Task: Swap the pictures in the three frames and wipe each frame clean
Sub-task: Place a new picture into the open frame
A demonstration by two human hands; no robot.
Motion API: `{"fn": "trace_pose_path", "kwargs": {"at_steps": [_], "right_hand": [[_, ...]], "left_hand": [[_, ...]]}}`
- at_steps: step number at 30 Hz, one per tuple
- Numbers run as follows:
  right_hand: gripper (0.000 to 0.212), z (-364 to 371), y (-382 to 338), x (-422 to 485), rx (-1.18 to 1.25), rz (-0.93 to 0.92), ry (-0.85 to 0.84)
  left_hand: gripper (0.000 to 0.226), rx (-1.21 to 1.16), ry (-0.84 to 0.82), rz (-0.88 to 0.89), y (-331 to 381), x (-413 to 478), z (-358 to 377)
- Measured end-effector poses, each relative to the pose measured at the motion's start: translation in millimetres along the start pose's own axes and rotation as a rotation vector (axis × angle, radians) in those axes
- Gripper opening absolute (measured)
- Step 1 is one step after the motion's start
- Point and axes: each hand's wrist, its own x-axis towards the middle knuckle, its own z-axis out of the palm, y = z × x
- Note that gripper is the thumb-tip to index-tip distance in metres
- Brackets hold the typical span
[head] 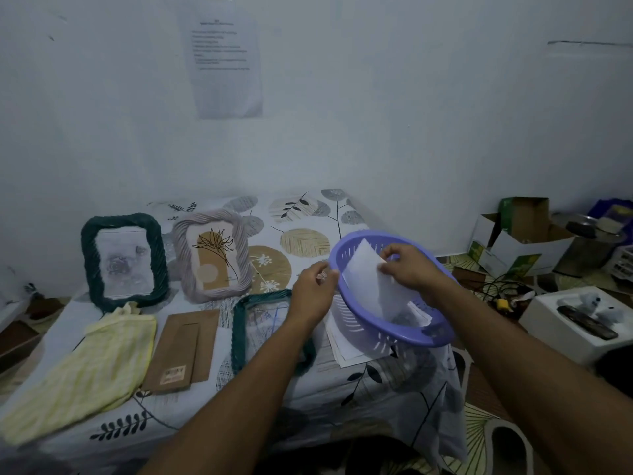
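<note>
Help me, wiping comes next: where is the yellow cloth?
Head view, left side: the yellow cloth lies before the standing green frame, beside the brown backing board.

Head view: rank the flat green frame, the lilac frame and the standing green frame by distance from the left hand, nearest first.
1. Flat green frame, lying just under the left hand, which grips the purple basket.
2. Lilac frame, standing further left, mid-table.
3. Standing green frame, far left.

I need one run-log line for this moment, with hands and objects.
left hand: grips purple basket rim | right hand: pinches white sheet in basket | flat green frame: untouched | yellow cloth: untouched
</note>
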Motion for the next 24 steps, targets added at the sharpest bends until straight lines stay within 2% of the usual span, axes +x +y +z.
{"fn": "trace_pose_path", "kwargs": {"at_steps": [2,5,9,11,13,19,24], "right_hand": [[0.01,3.2,-17.5,-7.1,0.187,-0.003,-0.008],[0.023,17.2,-45.3,-20.2,0.41,-0.001,-0.052],[0.042,47.2,-66.1,-31.4,0.524,-0.023,-0.088],[0.043,67.4,-65.1,-32.9,0.418,-0.071,-0.055],[0.038,89.6,-59.7,-35.1,0.225,-0.139,-0.027],[0.04,157.4,-29.6,-50.0,-0.197,-0.246,-0.098],[0.039,170.8,-17.7,-45.5,-0.322,-0.327,-0.053]], "left_hand": [[0.034,-0.073,0.007,-0.069,2.6,1.3,-9.2],[0.031,-0.309,-0.019,-0.163,8.6,-1.1,-26.3],[0.032,-0.36,0.047,-0.136,8.3,-4.4,-63.6],[0.034,-0.315,0.141,-0.106,0.7,-5.7,-84.0],[0.033,-0.169,0.198,-0.073,-9.3,-9.2,-100.0],[0.039,0.351,0.178,0.024,-55.5,-23.9,-117.3],[0.033,0.487,0.181,0.063,-78.1,-23.7,-119.6]]}}
